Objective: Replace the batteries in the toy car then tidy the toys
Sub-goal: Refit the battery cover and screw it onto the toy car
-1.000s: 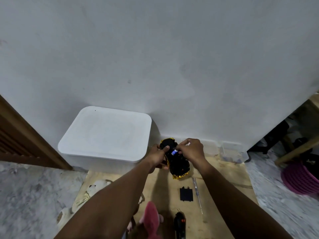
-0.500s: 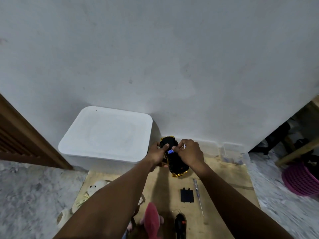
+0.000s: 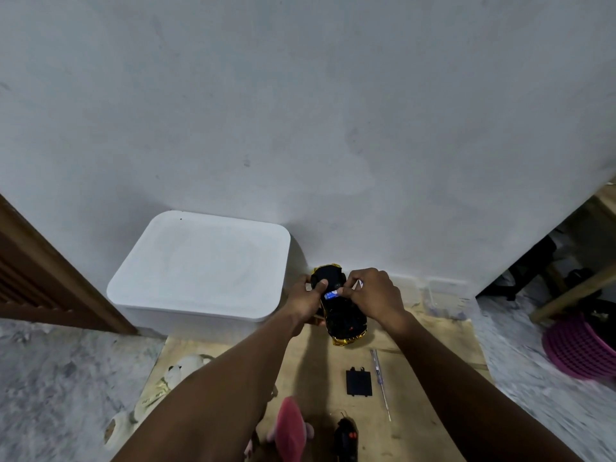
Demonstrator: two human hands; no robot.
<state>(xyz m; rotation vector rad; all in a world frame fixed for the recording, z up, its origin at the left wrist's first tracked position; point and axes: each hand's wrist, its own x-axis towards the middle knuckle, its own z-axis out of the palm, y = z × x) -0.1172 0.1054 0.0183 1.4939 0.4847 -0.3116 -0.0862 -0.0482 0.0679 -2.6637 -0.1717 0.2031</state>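
A gold toy car (image 3: 343,320) is held upside down above the wooden board, its black underside facing up. My left hand (image 3: 305,300) grips its left side, thumb on the underside. My right hand (image 3: 375,293) pinches a blue battery (image 3: 331,295) at the open battery bay. The black battery cover (image 3: 359,383) lies on the board below the car, with a thin screwdriver (image 3: 380,383) beside it on the right. A black remote control (image 3: 346,440) sits at the bottom edge.
A white lidded bin (image 3: 200,266) stands against the wall at the left. A pink plush toy (image 3: 290,428) and a white plush toy (image 3: 181,371) lie on the wooden board (image 3: 433,361). A clear plastic box (image 3: 443,296) sits by the wall, a purple basket (image 3: 580,348) at the right.
The car and both hands have shifted slightly toward the wall. My right fingers have closed further over the blue battery at the bay.
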